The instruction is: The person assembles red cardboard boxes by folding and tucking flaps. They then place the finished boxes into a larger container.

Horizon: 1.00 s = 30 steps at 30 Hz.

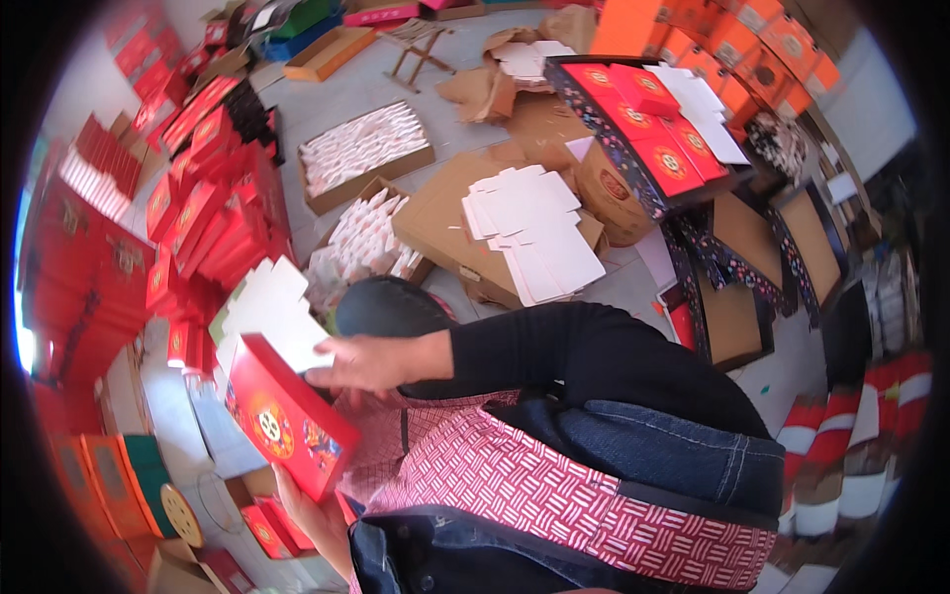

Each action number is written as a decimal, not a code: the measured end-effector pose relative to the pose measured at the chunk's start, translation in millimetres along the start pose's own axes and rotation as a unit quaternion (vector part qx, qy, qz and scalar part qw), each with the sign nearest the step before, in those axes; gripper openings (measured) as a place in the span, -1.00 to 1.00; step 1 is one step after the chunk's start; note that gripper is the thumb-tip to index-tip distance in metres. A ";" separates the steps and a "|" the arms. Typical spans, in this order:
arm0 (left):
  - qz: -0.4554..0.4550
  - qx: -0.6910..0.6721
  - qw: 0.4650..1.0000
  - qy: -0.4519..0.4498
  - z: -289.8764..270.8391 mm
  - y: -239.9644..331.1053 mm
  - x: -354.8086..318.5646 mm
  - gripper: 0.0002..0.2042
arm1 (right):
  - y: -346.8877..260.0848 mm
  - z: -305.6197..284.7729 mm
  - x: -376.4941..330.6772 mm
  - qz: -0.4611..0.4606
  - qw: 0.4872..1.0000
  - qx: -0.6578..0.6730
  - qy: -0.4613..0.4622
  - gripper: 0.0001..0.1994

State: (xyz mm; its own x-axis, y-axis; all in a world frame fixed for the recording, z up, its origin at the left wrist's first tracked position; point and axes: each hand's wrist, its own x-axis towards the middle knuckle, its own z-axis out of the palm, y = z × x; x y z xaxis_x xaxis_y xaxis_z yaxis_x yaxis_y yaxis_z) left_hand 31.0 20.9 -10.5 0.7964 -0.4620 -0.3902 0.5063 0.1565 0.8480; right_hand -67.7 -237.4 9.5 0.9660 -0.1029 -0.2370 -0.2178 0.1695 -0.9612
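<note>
A red gift box (290, 421) with a round gold emblem and colourful print is tilted up in front of me. My left hand (312, 520) grips it from below, thumb along its lower side. At the box's upper right edge is my right hand (381, 362), its fingers slightly apart and partly blurred. Whether those fingertips touch the box I cannot tell. Just behind them lie white flat cartons (269, 312). My lap is covered by a red-and-white patterned apron (515, 465).
Stacked red boxes (223, 223) stand at left. Ahead are trays of small wrapped pieces (364, 148) and white cut cartons (529, 233) on cardboard. A dark tray of red boxes (668, 148) stands at right, orange boxes (732, 49) behind it. Open brown trays (732, 317) lie below.
</note>
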 end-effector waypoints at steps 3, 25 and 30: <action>-0.007 0.010 1.000 -0.014 0.7 3.6 4.7 -0.53 | 12.3 -61.3 -32.7 -0.082 0.983 0.009 0.163 -0.25; -0.024 0.112 0.986 -0.117 141.9 25.3 56.1 -0.53 | -17.7 -498.1 -334.5 0.080 0.379 -0.328 0.862 -0.21; -0.006 0.121 0.988 -0.096 181.7 11.6 77.8 -0.57 | 8.0 -526.7 -322.6 0.120 0.479 -0.337 0.802 -0.60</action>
State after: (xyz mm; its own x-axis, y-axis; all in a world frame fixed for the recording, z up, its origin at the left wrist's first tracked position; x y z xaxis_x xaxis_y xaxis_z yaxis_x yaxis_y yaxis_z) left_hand 38.8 -171.9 34.2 0.7015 -0.6236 -0.3449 0.4031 -0.0518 0.9137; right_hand -454.3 -719.1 3.8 -0.3300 -0.8711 0.3637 -0.8126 0.0661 -0.5791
